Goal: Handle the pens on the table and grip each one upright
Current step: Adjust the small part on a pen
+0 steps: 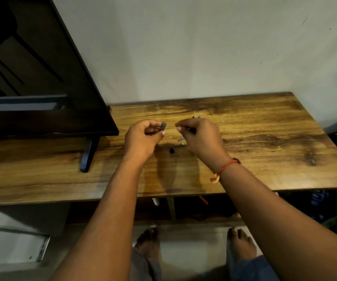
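Pinching a small grey piece [163, 126] between thumb and fingertips: that's your left hand [143, 138], fingers curled narrow round it, held up off the table [265, 149].

Your right hand [202, 136] is just beside it. The two hands are close but not touching. The fingers are curled in tight, with the tips drawn together toward the left hand. Thin dark and blue ends poke out past the knuckles on the far side. They look like the pens [199, 117], gripped in that fist. The hand hides most of them, so I can't tell whether they're upright or tilted.

Loose on the table, under and between your hands:
- teal bit [180, 139], just beside the right fingertips
- small white bit [182, 144], right below the teal one
- black cap [171, 150], nearer to you, in the hands' shadow

All three are too small to identify further.

Further out, there is a red thread [227, 165] on your right wrist with a yellow-orange end hanging. The TV [41, 88] stands on the left part of the table with its screen dark, and its foot [87, 157] is planted on the wood well left of your left hand. A plain wall is behind, and your bare feet [149, 242] are on the floor below the table's near edge.
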